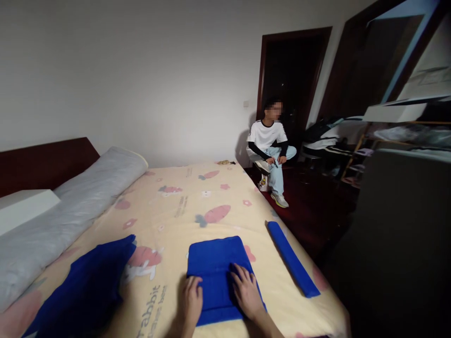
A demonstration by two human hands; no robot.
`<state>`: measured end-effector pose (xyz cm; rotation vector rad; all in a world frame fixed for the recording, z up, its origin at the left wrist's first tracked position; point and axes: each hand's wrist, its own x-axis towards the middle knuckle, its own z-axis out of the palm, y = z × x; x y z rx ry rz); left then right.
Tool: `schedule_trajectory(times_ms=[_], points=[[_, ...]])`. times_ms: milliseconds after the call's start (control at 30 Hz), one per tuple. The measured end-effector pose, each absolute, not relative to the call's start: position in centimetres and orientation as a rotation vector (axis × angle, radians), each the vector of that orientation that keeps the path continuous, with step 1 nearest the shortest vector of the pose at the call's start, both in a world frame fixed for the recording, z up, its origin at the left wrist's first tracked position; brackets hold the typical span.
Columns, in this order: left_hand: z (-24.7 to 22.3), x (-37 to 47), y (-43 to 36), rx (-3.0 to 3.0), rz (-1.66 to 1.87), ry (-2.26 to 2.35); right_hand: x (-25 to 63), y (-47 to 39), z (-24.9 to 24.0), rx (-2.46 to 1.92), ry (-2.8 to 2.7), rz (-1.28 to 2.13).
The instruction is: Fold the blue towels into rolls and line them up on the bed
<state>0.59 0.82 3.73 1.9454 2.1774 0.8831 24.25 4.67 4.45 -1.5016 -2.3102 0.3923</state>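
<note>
Findings at the bed point(176, 197): the blue cloth point(214, 256) directly before me lies flat in a compact, near-rectangular shape, with creases running across it, so its folding appears well advanced by my judgement. My left hand point(192, 298) rests at its left edge, fingers close together; whether they pinch the fabric I cannot tell. My right hand point(245, 287) lies on its right side, fingers slightly spread, palm down. To my right, a narrow blue strip point(292, 258) lies straight and neat near the bed's edge, untouched. To my left, a blue piece point(88, 281) lies loose and irregular in outline, not squared up. Surface: a cream sheet point(176, 230) printed with carrots, rabbits and flowers, slightly rippled. A grey bedding roll point(95, 192) and a white box point(28, 206) lie along the left, near a dark wooden headboard point(49, 157). Room: pale wall point(158, 94), dark door point(294, 61), and a seated person point(266, 136) beyond the bed's far right corner. Lighting is dim; the right side is blurred.
</note>
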Motion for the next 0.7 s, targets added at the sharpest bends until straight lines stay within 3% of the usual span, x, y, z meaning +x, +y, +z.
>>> schedule_trajectory(times_ms=[167, 400, 500, 567, 700], points=[[2.8, 5.4, 3.1, 2.025, 0.638, 1.969, 20.9, 5.1, 4.1, -1.295, -2.465, 0.671], [3.2, -4.4, 2.5, 1.574, 0.765, 2.584, 29.9, 9.0, 2.2, -1.822, -2.075, 0.375], [3.0, -6.5, 0.3, 1.5, 1.015, 2.746, 31.9, 7.6, 1.5, -1.765, -1.917, 0.3], [2.2, -5.2, -1.4, 1.678, 1.166, 2.659, 31.5, 5.7, 1.4, -1.642, -1.897, 0.312], [-1.4, 0.7, -4.6, 2.25, 1.131, 2.116, 28.7, 1.3, 1.7, -1.395, -2.07, 0.468]])
